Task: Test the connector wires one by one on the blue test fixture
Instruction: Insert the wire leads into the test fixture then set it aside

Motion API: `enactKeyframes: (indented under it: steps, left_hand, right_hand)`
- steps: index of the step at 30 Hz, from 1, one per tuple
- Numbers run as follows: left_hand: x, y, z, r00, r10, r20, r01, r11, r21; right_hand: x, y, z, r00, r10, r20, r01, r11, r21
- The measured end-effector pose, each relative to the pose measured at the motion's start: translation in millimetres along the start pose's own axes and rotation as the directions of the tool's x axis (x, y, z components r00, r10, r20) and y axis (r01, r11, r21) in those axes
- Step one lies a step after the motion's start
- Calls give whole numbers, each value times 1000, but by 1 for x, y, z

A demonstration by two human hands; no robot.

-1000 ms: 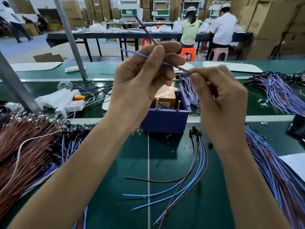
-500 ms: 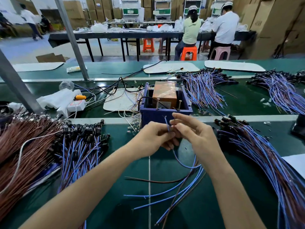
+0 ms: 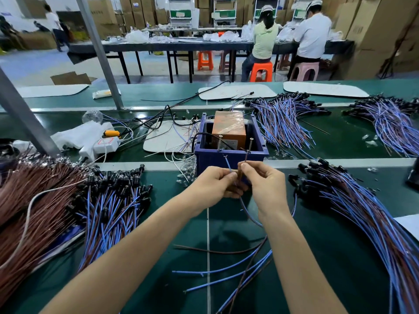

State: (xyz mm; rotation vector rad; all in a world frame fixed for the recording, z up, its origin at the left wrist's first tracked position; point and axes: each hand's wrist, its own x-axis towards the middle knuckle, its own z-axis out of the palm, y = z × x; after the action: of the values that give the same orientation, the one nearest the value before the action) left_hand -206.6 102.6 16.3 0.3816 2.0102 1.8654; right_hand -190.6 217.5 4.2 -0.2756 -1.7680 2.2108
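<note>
Both hands were closed in fine pinches, side by side and almost touching, just short of the front wall of the blue test fixture [image 3: 210, 160]. My left hand [image 3: 215, 188] pinched the blue lead [image 3: 227, 164] and my right hand [image 3: 266, 188] pinched the brown lead [image 3: 246, 157] of one connector wire [image 3: 248, 215]. The fixture sat straight beyond the knuckles, toward the far edge of the counter [image 3: 158, 245]. It was centred on the gap between the two hands, so neither was clearly nearer. Both leads ran away from me, rising from the fingertips and splaying slightly toward two upright metal posts on the fixture's front rim. The blue lead went toward the left post [image 3: 219, 143] and the brown toward the right post [image 3: 250, 145]. The brown tip looked to be at the foot of its post, and the blue tip's bare strands lay just beside its own. I could not tell whether either made contact. The rest of the wire trailed back below the right wrist toward the near edge, its far end lost among loose wires. I judged that the coming move would be a short forward push of both tips onto the posts.
</note>
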Motion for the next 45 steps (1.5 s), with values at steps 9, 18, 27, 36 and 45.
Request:
enactKeyframes:
  steps: [9, 18, 27, 36, 45]
  left_hand:
    - [24, -2, -18, 968, -98, -232, 130, 983, 126]
    - [34, -6, -25, 952, -154, -266, 223, 942, 251]
    - [39, -7, -25, 952, -145, -269, 212, 948, 239]
    - [39, -7, -25, 952, -152, -265, 217, 947, 237]
    - [-28, 13, -40, 860, -251, 445, -49, 827, 561]
  right_hand:
    - [32, 14, 1, 973, 75, -218, -92, 993, -69]
    - [36, 25, 2, 971, 67, -228, -92, 991, -102]
    - [36, 27, 3, 973, 61, -225, -86, 991, -101]
    - [33, 24, 3, 971, 75, -228, -103, 988, -114]
    - [27, 4, -46, 984, 177, -13, -156, 828, -539]
